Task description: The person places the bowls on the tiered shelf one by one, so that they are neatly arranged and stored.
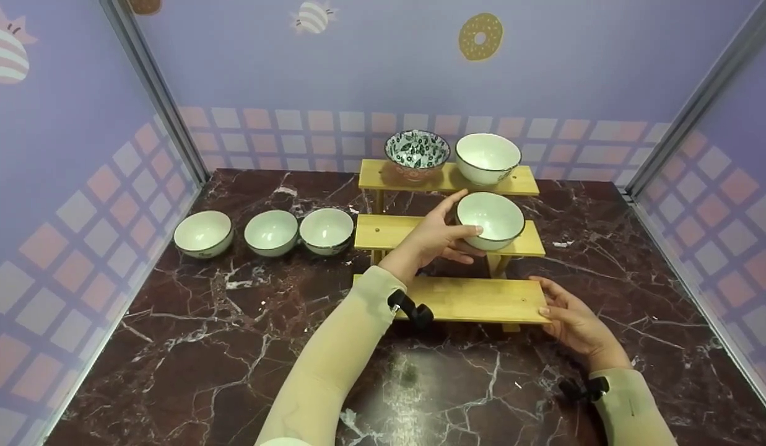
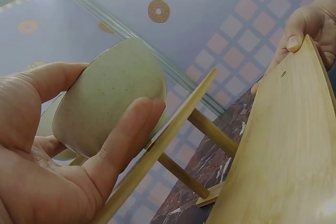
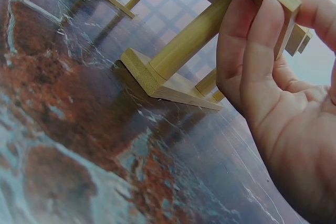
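A pale bowl with a dark rim [image 1: 491, 217] is held in my left hand [image 1: 441, 238], thumb at the rim and fingers around its side. In the left wrist view the bowl [image 2: 113, 93] is tilted beside the middle shelf board [image 2: 163, 142]. Whether its base touches that board I cannot tell. My right hand [image 1: 571, 319] grips the right end of the lowest shelf board [image 1: 475, 300] of a three-tier wooden stand. The right wrist view shows the fingers [image 3: 262, 40] curled under the board's edge. On the top board [image 1: 373, 175] sit a dark-patterned bowl [image 1: 418, 152] and a white bowl [image 1: 488, 155].
Left of the stand, three pale bowls stand in a row on the dark marble table [image 1: 234, 353]: a left one [image 1: 203, 232], a middle one [image 1: 271, 230] and a right one [image 1: 327, 229]. Patterned walls [image 1: 358, 74] enclose the back and both sides.
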A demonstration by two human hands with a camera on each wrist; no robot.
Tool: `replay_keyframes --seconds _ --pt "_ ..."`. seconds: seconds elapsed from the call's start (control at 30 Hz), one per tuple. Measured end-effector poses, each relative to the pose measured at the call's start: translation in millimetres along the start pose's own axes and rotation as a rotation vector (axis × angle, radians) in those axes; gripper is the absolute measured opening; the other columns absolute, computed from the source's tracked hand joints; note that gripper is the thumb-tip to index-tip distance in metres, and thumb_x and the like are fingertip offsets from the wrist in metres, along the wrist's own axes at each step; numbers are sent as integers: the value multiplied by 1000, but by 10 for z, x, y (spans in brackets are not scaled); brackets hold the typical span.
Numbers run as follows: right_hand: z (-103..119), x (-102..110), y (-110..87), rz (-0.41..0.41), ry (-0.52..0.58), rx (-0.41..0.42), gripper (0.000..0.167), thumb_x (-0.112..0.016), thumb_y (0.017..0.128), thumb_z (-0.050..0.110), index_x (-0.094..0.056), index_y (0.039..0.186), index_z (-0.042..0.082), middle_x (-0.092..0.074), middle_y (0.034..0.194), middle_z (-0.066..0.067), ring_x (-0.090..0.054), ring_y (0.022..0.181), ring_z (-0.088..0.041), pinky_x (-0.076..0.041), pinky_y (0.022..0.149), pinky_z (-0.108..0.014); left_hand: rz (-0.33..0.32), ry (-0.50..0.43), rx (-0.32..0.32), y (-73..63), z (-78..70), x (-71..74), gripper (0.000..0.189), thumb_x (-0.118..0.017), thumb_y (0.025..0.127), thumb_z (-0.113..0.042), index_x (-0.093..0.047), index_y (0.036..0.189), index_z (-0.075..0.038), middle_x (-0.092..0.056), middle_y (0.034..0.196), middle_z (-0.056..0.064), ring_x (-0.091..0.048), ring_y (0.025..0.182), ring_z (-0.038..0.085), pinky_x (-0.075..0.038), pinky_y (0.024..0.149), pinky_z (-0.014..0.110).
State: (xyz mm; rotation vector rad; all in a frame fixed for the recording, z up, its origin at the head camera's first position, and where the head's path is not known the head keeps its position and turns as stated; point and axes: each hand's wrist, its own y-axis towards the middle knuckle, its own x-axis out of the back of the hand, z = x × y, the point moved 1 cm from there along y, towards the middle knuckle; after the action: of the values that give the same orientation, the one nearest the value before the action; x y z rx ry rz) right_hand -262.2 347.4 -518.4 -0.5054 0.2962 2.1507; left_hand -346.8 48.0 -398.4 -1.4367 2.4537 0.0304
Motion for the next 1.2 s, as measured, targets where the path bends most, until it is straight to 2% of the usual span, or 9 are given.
replay_keyframes --seconds 0.17,0.27,0.37,0.7,1.0,1.2 --pt "8 -3 -4 16 -1 4 60 -36 101 -15 -42 147 23 -60 130 -2 -73 103 -14 -64 84 -19 -6 -3 7 32 6 -15 88 -71 95 -5 -24 164 -36 -48 147 33 -69 105 55 -68 59 36" --pt "9 -2 -7 35 10 9 60 -35 101 -15 -42 148 22 -59 131 -3 -73 105 -15 -64 87 -21 -8 -9 9 37 3 -27 89 -72 95 -5 -24 164 -35 -48 148 33 -63 112 59 -67 57 35" --pt "8 1 -5 52 27 14 61 -33 101 -16 -41 148 21 -59 133 -3 -72 108 -16 -64 90 -22 -8 -8 17 33 -6 -34 89 -72 95 -5 -23 164 -36 -46 150 32 -62 114 59 -68 57 35" --pt "11 1 -4 45 21 11 61 -34 101 -16 -40 149 21 -60 130 -4 -73 105 -15 -64 87 -21 -5 -13 49 36 -4 -18 91 -72 96 -8 -20 164 -38 -38 157 29 -66 112 55 -68 59 37" --pt "-1 -5 -1 47 34 9 59 -34 101 -15 -31 152 14 -60 128 -5 -73 103 -15 -65 85 -20 -3 -4 65 41 -2 -13 92 -72 96 -11 -18 165 -39 -33 160 29 -68 112 52 -69 64 39" --pt "6 -10 -8 12 -16 18 60 -37 101 -14 -31 154 14 -58 128 -3 -73 98 -12 -64 80 -16 4 22 73 29 -16 -9 88 -71 98 -14 -18 165 -35 -34 162 24 -68 113 50 -69 65 39"
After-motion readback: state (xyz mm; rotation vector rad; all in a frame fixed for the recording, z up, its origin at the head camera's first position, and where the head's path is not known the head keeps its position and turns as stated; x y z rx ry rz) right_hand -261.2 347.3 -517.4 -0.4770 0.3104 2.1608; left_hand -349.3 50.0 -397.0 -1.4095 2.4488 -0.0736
